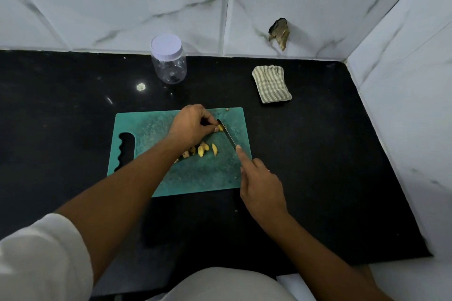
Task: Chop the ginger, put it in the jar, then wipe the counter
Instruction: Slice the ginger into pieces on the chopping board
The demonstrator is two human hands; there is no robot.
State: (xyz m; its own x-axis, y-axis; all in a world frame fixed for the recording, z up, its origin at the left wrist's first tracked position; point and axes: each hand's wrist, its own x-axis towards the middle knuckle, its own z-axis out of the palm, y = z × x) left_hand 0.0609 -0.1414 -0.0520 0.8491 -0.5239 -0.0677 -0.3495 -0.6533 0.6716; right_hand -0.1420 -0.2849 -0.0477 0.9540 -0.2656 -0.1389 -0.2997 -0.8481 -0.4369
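Note:
A green cutting board [146, 129] lies on the black counter [318, 154]. My left hand [190, 127] pinches a small piece of ginger [220, 127] near the board's far right corner. My right hand [261, 186] grips a knife [227, 133], index finger laid along the spine, with the blade resting on that piece. Several cut ginger pieces [203, 149] lie in the board's middle, partly hidden by my left wrist. A clear plastic jar [168, 61] with a white lid stands shut at the back by the wall.
A folded striped cloth [271, 84] lies on the counter at the back right. White marble-look tiled walls close the back and right side; one tile has a broken hole [278, 32]. The counter's front edge is near my body.

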